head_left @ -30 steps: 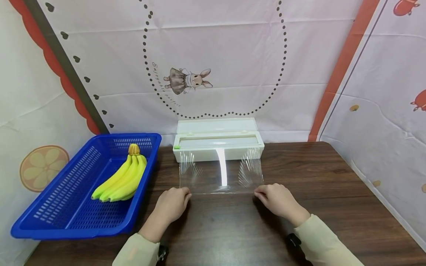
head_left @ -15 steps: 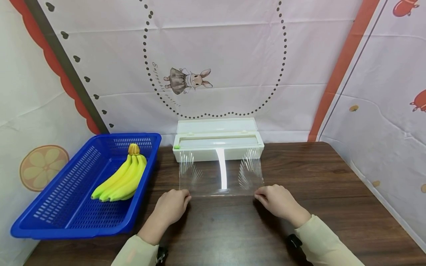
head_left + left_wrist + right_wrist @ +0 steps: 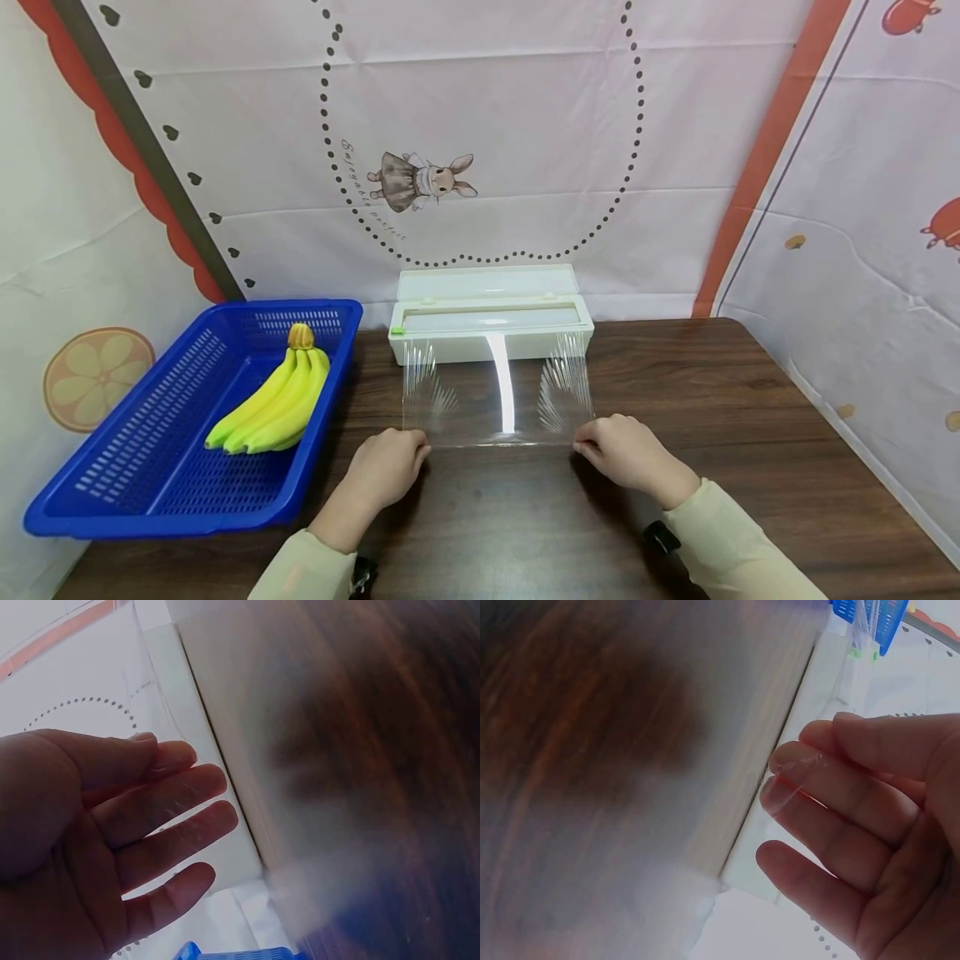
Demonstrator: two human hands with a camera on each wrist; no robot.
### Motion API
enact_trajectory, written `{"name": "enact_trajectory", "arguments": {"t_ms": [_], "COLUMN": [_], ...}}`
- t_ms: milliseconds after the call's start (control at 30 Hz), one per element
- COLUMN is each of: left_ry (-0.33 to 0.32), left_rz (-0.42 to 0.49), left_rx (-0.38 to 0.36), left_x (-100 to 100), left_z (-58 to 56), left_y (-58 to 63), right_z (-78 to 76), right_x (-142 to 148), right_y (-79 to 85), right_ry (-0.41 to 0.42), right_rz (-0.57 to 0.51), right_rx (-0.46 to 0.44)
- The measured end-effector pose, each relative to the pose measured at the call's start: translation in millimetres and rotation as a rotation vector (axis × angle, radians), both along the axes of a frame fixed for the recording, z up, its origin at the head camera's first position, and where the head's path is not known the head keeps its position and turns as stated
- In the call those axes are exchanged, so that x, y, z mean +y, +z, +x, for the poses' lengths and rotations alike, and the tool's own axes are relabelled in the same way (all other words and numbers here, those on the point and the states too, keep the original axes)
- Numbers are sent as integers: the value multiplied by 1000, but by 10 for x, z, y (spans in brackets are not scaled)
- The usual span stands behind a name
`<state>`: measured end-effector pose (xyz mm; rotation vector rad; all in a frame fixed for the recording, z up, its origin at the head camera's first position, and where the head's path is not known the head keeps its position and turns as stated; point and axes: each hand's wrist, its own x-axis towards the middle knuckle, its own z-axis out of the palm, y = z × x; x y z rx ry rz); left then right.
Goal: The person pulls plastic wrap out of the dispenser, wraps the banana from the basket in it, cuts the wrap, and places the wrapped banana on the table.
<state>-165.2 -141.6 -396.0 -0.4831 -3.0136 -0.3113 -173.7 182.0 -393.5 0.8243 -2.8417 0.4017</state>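
Observation:
A sheet of clear plastic wrap point(image 3: 472, 408) stretches toward me from a white dispenser box point(image 3: 491, 346) at the back of the table, whose lid stands raised. My left hand point(image 3: 386, 467) pinches the sheet's near left corner between thumb and index finger. At the near right corner, my right hand point(image 3: 626, 454) pinches it the same way. In the left wrist view the other fingers point(image 3: 172, 840) are spread behind the pinch, with film across them. The right wrist view likewise shows film over the fingers point(image 3: 832, 825). Wrinkles run along both sides of the sheet.
A blue plastic basket point(image 3: 300, 500) stands at the left, holding a bunch of yellow bananas point(image 3: 281, 396). A patterned cloth point(image 3: 525, 125) hangs behind and along the sides of the dark wooden table point(image 3: 510, 525). A small green piece point(image 3: 397, 331) sits at the box's left end.
The near edge of the plastic wrap has come slightly closer to me and looks straighter. Both hands have kept nearly the same place and still pinch the corners.

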Motion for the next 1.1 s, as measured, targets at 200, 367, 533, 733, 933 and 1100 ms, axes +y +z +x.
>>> {"name": "enact_trajectory", "arguments": {"t_ms": [200,367,533,733,933,1100], "left_ry": [-3,-1,3,-7,-9,-3], "left_rz": [-2,-5,12,19,16,11], "left_rx": [-41,-77,-126,-137,-140,-162], "left_x": [4,4,2,-4,-5,3], "left_z": [3,0,17,46,59,65], "left_y": [9,6,13,7,23,44], "right_z": [0,7,30,61,62,58], "right_x": [-9,-13,-18,-20,-16,-14], "right_y": [27,29,30,29,35,47], "right_ry": [15,17,29,47,58,55], "right_rz": [13,23,17,16,19,22], "right_rx": [-31,-59,-92,-110,-113,-150]}}
